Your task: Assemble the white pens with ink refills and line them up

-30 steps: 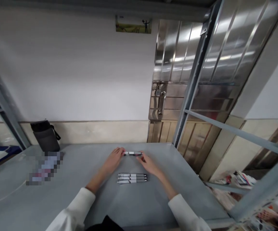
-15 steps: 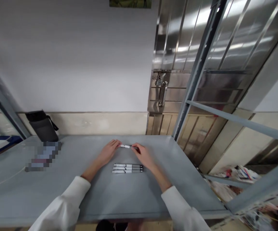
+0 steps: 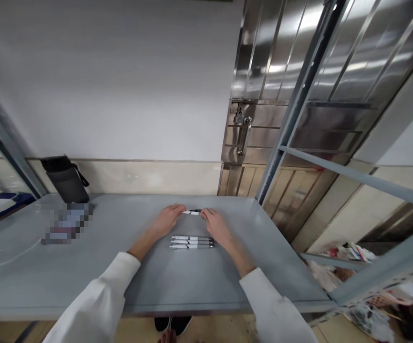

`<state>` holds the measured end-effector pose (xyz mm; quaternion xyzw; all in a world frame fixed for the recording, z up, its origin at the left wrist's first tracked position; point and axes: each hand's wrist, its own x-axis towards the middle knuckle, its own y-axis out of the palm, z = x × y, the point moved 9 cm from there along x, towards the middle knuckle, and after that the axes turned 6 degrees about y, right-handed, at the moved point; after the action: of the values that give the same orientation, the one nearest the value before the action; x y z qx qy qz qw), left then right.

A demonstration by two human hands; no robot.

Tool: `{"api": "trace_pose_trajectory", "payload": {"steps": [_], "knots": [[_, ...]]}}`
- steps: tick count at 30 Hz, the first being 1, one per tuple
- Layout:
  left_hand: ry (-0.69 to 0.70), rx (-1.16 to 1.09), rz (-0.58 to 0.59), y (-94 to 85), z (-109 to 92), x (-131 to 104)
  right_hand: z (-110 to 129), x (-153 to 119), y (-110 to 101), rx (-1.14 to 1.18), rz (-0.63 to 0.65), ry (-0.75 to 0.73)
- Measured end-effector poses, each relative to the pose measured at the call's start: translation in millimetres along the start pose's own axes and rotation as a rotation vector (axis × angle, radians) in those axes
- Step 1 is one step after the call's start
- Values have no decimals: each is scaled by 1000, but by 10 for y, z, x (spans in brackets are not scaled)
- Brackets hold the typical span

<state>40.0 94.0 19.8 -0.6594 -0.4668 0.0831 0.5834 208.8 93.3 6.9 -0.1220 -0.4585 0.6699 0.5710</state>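
Observation:
A white and dark pen [image 3: 192,212] spans the gap between my two hands near the back of the grey shelf top [image 3: 156,281]. My left hand [image 3: 169,219] has its fingers closed on the pen's left end. At the opposite end, my right hand [image 3: 215,225] pinches the pen too; the fingertips partly cover it. Nearer to me, several similar white and grey pens [image 3: 191,242] lie side by side in a row, their grey ends pointing right, just below my hands and apart from them.
At the back left a dark bottle with a strap [image 3: 67,180] leans beside a blurred-out flat item [image 3: 68,223]. White cables [image 3: 9,264] run along the left. A metal shelf post [image 3: 281,138] rises at the back right, before a steel door [image 3: 256,114]. Bagged clutter [image 3: 335,271] lies right.
The view has tilted slightly downward, bringing shoes into sight below the shelf. Between my hands the pen's visible part has changed, with a dark strip now along its upper side. Both hands still hold it.

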Motion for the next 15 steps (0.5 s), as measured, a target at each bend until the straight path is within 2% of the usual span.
{"api": "trace_pose_trajectory", "payload": {"steps": [8, 11, 15], "knots": [[-18, -68, -20, 17, 43, -14, 97, -90, -193, 122, -115, -97], [-20, -96, -53, -46, 27, -16, 32, -79, -186, 229, -130, -46], [-41, -168, -128, -165, 9, -34, -128, -65, 5, 354, 1, 120]]}}
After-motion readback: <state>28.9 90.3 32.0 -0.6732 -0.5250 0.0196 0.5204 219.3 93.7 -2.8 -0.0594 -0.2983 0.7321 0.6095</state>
